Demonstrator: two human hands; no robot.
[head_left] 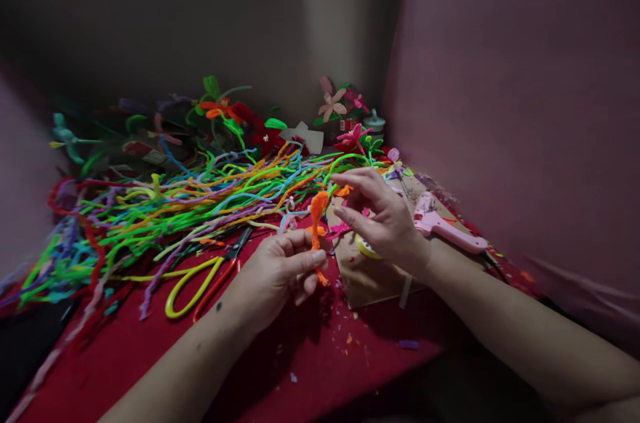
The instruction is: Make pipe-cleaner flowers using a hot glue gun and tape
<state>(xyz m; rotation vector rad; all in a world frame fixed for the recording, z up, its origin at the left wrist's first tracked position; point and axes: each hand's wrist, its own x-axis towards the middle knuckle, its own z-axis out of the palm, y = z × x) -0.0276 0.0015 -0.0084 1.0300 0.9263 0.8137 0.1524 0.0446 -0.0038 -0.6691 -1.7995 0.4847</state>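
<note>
One red cloth-covered surface (125, 343). One heap of multicoloured fuzzy stems (150, 226), left to centre. One bare right hand (383, 216), from lower right: half-curled, digits parted, nothing visibly held. One bare left hand (273, 266), from lower left: grip pinched low on one orange fuzzy looped stem (319, 210), mid-frame, apparently steadying it upright.

Dim light leaves the grey wall (175, 16) dark but for one paler vertical band (327, 16), while the pipe cleaners (190, 211) blur toward the left edge.
</note>
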